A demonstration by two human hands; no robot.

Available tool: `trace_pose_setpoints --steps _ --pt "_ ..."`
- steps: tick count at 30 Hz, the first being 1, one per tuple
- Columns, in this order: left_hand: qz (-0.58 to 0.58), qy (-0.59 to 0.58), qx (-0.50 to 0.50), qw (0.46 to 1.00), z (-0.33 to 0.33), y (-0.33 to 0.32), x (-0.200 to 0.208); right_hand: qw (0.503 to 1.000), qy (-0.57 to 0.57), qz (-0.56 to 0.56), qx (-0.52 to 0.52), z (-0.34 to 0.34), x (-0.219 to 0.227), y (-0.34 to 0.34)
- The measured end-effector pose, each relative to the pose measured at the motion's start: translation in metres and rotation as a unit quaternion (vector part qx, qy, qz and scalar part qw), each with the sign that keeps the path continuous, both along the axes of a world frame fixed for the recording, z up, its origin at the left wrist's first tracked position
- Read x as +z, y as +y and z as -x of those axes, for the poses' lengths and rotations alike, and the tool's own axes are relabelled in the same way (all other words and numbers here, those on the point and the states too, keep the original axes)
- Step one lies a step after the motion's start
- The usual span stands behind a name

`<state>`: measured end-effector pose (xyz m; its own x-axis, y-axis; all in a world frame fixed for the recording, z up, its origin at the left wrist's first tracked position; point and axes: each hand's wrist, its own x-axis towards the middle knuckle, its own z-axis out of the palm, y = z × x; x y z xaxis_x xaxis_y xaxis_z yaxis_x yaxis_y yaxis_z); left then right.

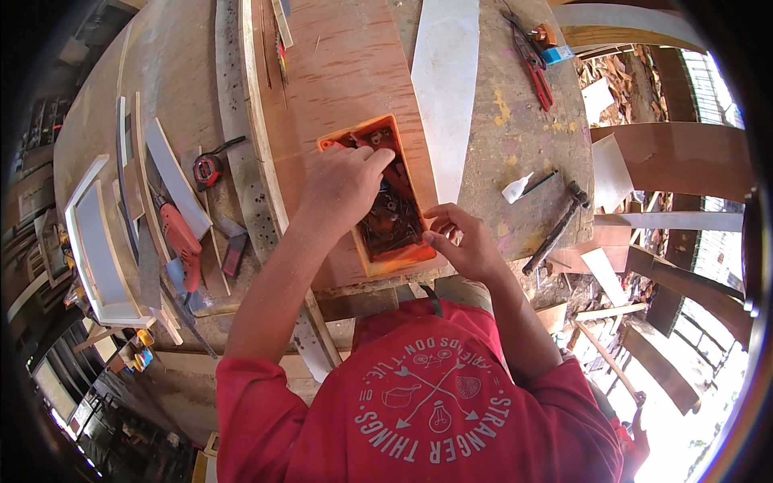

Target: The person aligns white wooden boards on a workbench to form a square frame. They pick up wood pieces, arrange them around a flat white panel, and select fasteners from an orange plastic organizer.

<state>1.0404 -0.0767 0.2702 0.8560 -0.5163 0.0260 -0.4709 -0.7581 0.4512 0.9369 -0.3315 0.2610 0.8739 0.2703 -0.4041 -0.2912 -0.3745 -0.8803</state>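
Left hand: we have our left hand (342, 187) down in the orange box (378, 197), fingers curled among the screws (394, 217); whether they grip one we cannot tell.
Right hand: our right hand (463, 241) rests at the box's right rim, thumb and fingertips pinched together, seemingly on something small; what it is we cannot make out.
Box: it lies open on a plywood sheet (338, 72) near the bench's front edge, full of dark screws and bits.
Progress: we judge that we are mid-sorting. Nothing picked out lies beside the box, so most of the picking looks undone.
Bench: the worn bench (515, 137) carries a white strip (447, 80) just right of the box, a hammer (555, 229), red pliers (533, 64), a tape measure (208, 169) and a red drill (181, 241).
Room: an open workshop, with wood offcuts piled to the right and daylight beyond.
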Motion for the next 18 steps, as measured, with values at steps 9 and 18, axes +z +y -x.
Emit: trace_pose_setpoints --steps 9,18 --pt "-0.150 0.012 -0.112 0.982 0.052 -0.021 -0.019 0.999 -0.034 -0.002 0.001 0.001 -0.004 0.002" --pt "-0.116 -0.048 0.011 0.992 0.042 -0.017 -0.026 0.998 -0.047 0.028 -0.005 0.004 -0.001 0.003"
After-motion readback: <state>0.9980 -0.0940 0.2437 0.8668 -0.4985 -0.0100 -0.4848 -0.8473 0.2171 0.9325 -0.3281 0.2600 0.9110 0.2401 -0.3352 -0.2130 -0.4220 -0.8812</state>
